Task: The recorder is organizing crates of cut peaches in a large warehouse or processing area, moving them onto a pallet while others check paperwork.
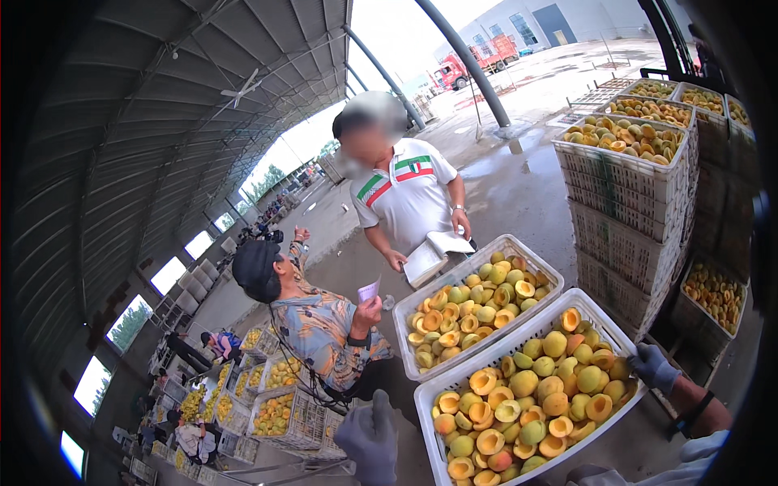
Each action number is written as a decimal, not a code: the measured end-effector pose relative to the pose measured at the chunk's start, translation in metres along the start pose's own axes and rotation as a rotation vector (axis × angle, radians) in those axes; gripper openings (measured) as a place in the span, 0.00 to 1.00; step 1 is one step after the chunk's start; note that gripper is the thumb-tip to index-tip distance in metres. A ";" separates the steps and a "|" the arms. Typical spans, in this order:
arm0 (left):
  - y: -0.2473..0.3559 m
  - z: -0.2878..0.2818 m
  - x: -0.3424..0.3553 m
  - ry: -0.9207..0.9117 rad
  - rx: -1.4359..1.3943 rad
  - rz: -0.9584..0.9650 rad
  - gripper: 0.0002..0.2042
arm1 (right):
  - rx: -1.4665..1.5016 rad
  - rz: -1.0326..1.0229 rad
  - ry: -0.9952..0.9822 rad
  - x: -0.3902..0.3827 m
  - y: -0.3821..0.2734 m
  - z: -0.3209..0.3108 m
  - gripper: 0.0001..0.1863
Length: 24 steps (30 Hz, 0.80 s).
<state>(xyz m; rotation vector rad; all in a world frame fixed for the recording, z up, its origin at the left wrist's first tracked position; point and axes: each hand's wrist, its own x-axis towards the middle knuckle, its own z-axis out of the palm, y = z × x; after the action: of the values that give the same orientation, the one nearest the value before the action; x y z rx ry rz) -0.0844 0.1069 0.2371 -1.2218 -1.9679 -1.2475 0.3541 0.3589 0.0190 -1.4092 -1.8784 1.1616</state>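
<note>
A white plastic crate (427, 405) full of halved and whole yellow-orange apricots (527, 397) stands close in front of me. My right hand (655, 368), in a grey glove, is closed over the crate's right rim. To the left of the crate, apart from it, is my left hand (369, 441), also in a grey glove. One of its digits points upward, and nothing shows in it; the other fingers are partly hidden. Just beyond, a second white crate (403, 328) holds more apricot halves.
A person in a white shirt (413, 194) holds an open notebook (433, 255) behind the crates. Nearer on the left, another person in a patterned shirt (312, 324) holds a paper slip (369, 290). Stacked fruit crates (624, 211) rise on the right; more crates (296, 421) stand lower left.
</note>
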 end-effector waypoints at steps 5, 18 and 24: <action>0.024 0.032 0.048 -0.064 0.238 0.351 0.21 | 0.035 -0.045 0.021 -0.006 -0.002 0.000 0.10; 0.177 0.024 0.060 -0.414 0.395 0.434 0.23 | -0.170 -0.024 -0.027 -0.007 0.026 -0.010 0.15; 0.327 -0.018 0.057 -0.459 0.358 0.811 0.17 | -0.230 -0.076 -0.053 -0.004 0.008 -0.013 0.15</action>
<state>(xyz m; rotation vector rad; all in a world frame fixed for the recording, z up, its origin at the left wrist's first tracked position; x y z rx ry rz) 0.1770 0.1721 0.4322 -1.9301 -1.5655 -0.2138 0.3704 0.3598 0.0192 -1.4231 -2.1399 0.9797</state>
